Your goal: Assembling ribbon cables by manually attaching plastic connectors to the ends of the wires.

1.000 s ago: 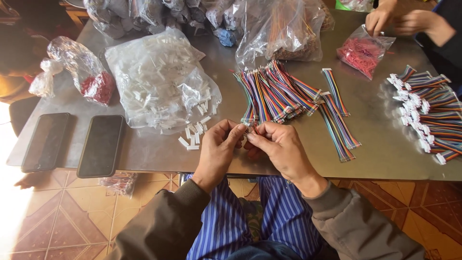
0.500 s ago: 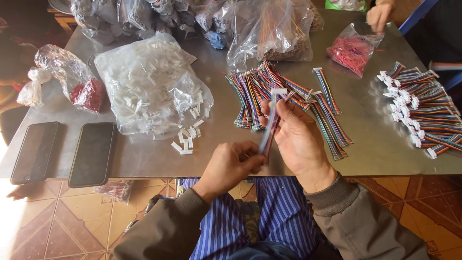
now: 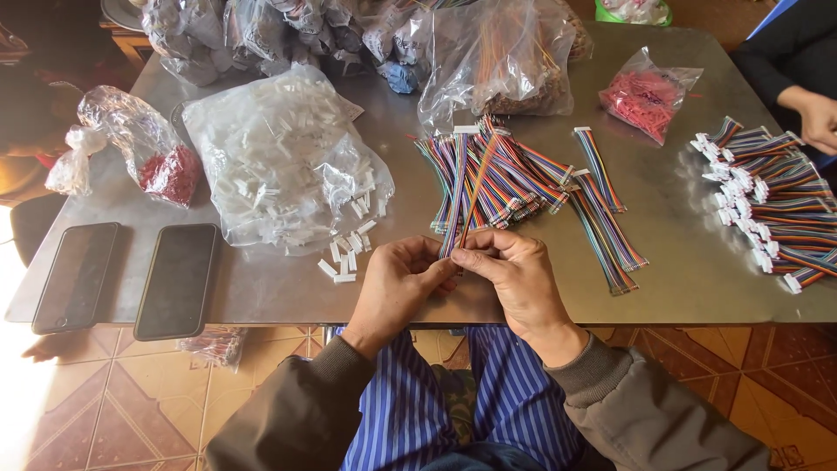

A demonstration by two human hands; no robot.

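My left hand (image 3: 397, 283) and my right hand (image 3: 514, 279) meet at the near edge of a grey metal table (image 3: 270, 283). Together they pinch the near end of a multicoloured ribbon cable (image 3: 475, 187), which slants up and away over a pile of similar ribbon cables (image 3: 514, 174). A few loose white plastic connectors (image 3: 344, 262) lie just left of my left hand. They spill from a clear bag of white connectors (image 3: 279, 157).
Two dark phones (image 3: 179, 279) lie at the table's left front. A bag with red parts (image 3: 170, 174) sits far left, another red bag (image 3: 645, 100) at the back right. Finished cables with white ends (image 3: 758, 201) lie right, near another person's hand (image 3: 819, 118). More bags (image 3: 506, 52) line the back.
My right hand, which held the cable raised over the pile half a second ago, has come back down beside my left hand. Both now grip the cable's near end.
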